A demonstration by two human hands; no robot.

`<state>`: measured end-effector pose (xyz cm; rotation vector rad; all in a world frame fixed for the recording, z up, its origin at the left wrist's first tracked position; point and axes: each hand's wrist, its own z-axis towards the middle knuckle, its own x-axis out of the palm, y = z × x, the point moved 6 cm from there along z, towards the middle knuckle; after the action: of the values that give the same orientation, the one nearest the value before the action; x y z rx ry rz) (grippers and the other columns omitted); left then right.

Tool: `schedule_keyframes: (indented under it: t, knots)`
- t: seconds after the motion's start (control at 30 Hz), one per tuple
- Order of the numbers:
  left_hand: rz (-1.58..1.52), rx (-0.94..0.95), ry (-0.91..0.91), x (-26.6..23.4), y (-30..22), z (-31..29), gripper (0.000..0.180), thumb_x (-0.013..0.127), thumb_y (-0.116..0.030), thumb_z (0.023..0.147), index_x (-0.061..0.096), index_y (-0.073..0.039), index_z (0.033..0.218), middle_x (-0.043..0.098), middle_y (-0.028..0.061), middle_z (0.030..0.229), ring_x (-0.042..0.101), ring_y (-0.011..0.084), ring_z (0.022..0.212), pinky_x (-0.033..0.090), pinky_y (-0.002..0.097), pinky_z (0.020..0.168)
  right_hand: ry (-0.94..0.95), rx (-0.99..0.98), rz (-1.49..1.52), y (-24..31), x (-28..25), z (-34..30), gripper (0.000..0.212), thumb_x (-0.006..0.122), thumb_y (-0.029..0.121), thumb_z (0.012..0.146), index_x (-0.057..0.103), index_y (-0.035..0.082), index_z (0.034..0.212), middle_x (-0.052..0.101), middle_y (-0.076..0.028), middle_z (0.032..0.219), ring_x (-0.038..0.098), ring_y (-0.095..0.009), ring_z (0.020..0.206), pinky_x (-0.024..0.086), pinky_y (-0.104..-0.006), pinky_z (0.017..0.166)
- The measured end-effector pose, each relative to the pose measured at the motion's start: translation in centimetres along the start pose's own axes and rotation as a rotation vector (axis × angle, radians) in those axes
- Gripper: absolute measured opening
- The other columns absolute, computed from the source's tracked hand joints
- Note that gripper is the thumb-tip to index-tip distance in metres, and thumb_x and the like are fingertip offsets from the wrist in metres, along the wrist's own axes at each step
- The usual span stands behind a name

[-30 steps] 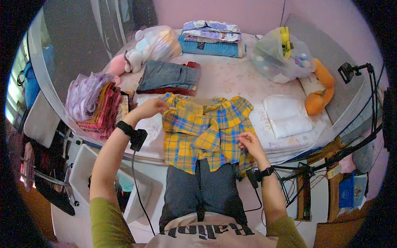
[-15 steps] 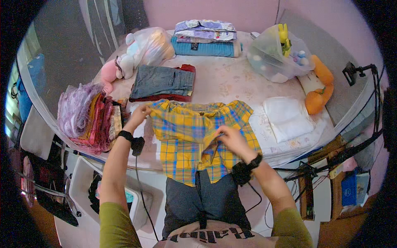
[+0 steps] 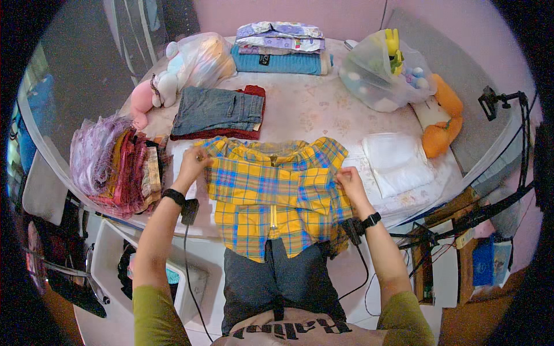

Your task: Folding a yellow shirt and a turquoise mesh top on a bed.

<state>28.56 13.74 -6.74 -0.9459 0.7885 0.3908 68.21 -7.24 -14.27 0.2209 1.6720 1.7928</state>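
A yellow and blue plaid shirt (image 3: 259,190) is spread in front of me, its gathered neckline toward the far side and its hem hanging over the bed's near edge above my lap. My left hand (image 3: 195,162) pinches the cloth at the shirt's upper left edge. At the right edge, my right hand (image 3: 350,182) has its fingers closed on the same shirt. Between the hands a layer of cloth lies across the front, and below it a short pale strip like a zip shows in the middle.
Folded jeans (image 3: 219,109) lie beyond the shirt, with a heap of folded clothes (image 3: 112,167) at left and white folded cloth (image 3: 398,163) at right. Farther back are bagged plush toys (image 3: 205,60), a linen stack (image 3: 280,49) and another toy bag (image 3: 375,78). Cables (image 3: 187,277) hang from both wrists.
My right hand has moved right, from the shirt's middle to its right edge, and the front layer now stretches flatter across. My left hand stays at the left edge.
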Motion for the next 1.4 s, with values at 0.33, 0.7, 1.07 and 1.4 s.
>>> schedule_keyframes:
  t: [0.33,0.7,1.07,1.4]
  knots:
    - [0.268,0.372,0.201,2.9,-4.7,-6.9,0.032,0.066,-0.016,0.06,0.053,-0.007,0.087,0.04,0.009,0.116,0.037,0.0311,0.103,0.033,0.0391,0.086,0.397,-0.067,-0.635,4.8,4.1,-4.4,0.041,0.056,0.032,0.073,0.05,-0.003,0.094,0.056,-0.02,0.086,0.053,-0.031,0.08,0.042,-0.0362,0.07]
    - [0.089,0.237,0.038,0.8,-4.1,-6.7,0.023,0.054,0.002,0.059,0.051,-0.004,0.081,0.051,0.0136,0.098,0.043,0.0302,0.093,0.036,0.0353,0.081,0.191,-0.059,-0.163,6.3,2.0,-3.3,0.019,0.055,0.009,0.075,0.049,0.001,0.091,0.057,-0.009,0.081,0.054,-0.016,0.072,0.043,-0.0257,0.064]
    - [-0.558,-0.196,0.183,-0.8,-7.3,-16.7,0.005,0.05,-0.003,0.077,0.054,0.0,0.08,0.057,0.0047,0.078,0.052,0.0103,0.073,0.04,0.022,0.067,0.169,0.414,-0.037,-8.5,-8.8,-14.0,0.011,0.055,0.008,0.074,0.052,0.003,0.083,0.056,-0.004,0.074,0.051,-0.01,0.06,0.042,-0.0204,0.051]
    - [-0.781,-0.273,-0.043,-2.6,-8.4,-17.6,0.006,0.049,-0.005,0.079,0.049,0.001,0.078,0.053,0.004,0.073,0.049,0.0095,0.067,0.04,0.0213,0.064,0.275,0.348,0.029,-9.5,-3.6,-15.4,0.05,0.068,0.007,0.061,0.044,0.005,0.105,0.053,-0.006,0.098,0.053,-0.018,0.082,0.044,-0.0289,0.071]
